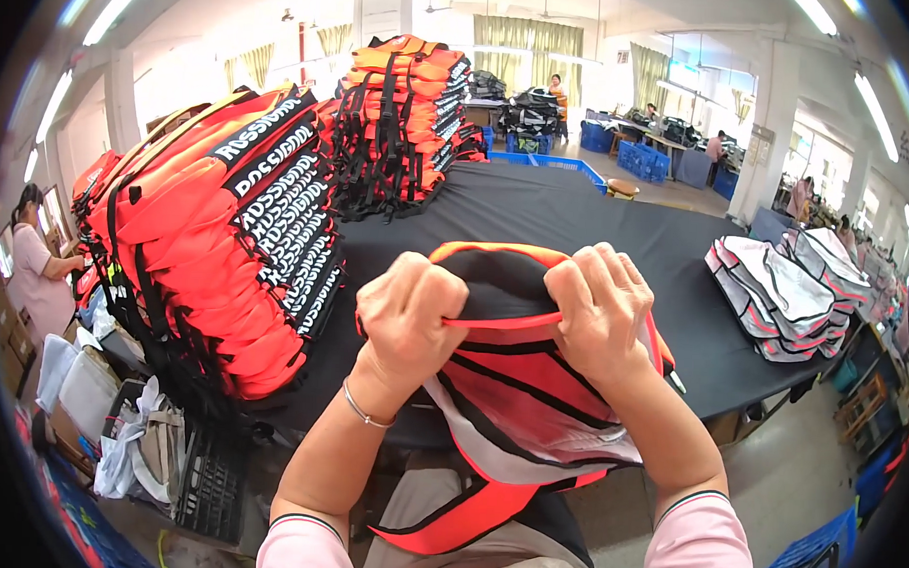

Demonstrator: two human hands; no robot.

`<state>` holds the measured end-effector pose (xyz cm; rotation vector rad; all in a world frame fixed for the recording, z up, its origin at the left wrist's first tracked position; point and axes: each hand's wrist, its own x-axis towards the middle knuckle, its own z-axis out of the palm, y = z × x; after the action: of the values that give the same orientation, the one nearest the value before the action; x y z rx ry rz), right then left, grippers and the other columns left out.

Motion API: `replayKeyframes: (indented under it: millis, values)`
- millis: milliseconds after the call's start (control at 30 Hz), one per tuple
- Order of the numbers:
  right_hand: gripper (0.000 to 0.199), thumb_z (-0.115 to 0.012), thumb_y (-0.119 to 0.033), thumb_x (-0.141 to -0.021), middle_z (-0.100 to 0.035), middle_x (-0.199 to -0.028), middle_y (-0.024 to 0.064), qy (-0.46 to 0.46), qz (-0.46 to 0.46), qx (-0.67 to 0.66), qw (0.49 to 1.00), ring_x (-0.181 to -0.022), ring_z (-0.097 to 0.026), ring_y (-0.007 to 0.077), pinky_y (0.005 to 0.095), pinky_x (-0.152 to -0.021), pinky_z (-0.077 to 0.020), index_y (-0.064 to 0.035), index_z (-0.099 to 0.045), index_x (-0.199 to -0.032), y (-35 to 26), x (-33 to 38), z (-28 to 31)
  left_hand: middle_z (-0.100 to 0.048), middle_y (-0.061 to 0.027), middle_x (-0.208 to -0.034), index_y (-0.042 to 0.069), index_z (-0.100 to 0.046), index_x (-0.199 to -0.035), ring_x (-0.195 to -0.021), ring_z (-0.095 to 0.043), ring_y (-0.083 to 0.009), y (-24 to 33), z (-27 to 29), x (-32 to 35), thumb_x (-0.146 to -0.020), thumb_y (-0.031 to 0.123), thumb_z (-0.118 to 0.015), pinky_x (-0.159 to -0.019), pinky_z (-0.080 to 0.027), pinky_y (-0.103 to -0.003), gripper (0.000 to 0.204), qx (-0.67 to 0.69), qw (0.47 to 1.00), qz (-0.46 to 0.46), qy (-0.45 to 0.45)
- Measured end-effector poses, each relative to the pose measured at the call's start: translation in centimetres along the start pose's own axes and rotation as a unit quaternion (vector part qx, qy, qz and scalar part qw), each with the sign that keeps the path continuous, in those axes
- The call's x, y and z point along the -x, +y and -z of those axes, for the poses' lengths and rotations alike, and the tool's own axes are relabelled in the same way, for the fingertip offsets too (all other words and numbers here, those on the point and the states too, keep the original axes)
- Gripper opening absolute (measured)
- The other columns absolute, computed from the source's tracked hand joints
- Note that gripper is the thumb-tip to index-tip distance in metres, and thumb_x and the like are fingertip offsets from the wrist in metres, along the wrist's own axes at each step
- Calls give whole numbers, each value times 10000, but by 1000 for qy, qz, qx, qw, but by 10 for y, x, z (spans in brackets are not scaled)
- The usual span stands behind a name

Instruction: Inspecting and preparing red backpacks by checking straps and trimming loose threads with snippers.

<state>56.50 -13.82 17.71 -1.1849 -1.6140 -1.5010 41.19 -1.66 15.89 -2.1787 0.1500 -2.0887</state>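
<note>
Both of my fists are wrapped round the edge of an orange-red and black fabric bag (546,387), partly turned so its pale lining and black seam binding show. My left hand (411,308) grips the rim on the left, with a thin bracelet on that wrist. On the right, my right hand (601,307) clutches the same rim. Between the fists the black fabric is stretched, edged in orange. The bag's lower part hangs over the table's near edge toward my lap, with an orange, black-edged flap trailing below. My fingertips are hidden in the cloth.
A black-covered table (537,202) spreads ahead. On its left stand tall stacks of orange bags (196,245) with black straps. White, black-edged pieces (785,291) are piled at the right. A black crate (213,476) sits low left. A person (40,270) stands far left.
</note>
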Motion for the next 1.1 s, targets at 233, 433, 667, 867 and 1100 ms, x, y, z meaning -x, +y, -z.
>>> replayKeyframes:
  millis: [233, 433, 667, 867, 1100]
  values:
    - [302, -732, -155, -719, -558, -877, 70, -167, -180, 8, 969, -830, -586, 276, 376, -674, -510, -104, -577, -973, 12, 40, 20, -354, -29, -621, 73, -372, -655, -507, -357, -171, -16, 17, 12, -668, 17, -750, -457, -303, -290, 383, -36, 990, 121, 57]
    - [220, -666, -48, -723, -581, -868, 79, -142, -197, 1, 970, -819, -608, 295, 407, -638, -520, -95, -623, -933, 39, 95, 28, -343, -40, -619, 62, -387, -667, -513, -351, -179, -14, 29, 4, -681, 17, -742, -463, -308, -291, 359, -58, 994, 90, 16]
    - [134, -638, -102, -822, -578, -878, 141, -2, -169, 18, 985, -790, -596, 368, 432, -676, -484, -53, -604, -942, 110, -4, 51, -424, -109, -644, 45, -483, -791, -586, -506, -325, -3, 73, -74, -667, -72, -599, -512, -391, -408, 206, -189, 975, 4, -118]
    - [108, -659, -107, -825, -561, -651, 18, -324, -234, -126, 908, -662, -580, 119, 330, -603, -487, -12, -637, -871, 143, -100, 86, -620, -235, -830, -30, -603, -901, -800, -605, -427, 0, 93, -150, -736, -88, -535, -698, -474, -468, 187, -196, 962, 42, -184]
    - [204, -694, -167, -757, -537, -585, 14, -612, 85, -240, 749, -504, -546, 137, 322, -443, -447, 16, -649, -835, 169, -112, 43, -630, -231, -1051, 19, -637, -977, -1027, -586, -368, -73, 92, -120, -877, 126, -526, -878, -468, -426, 184, -204, 870, 152, -421]
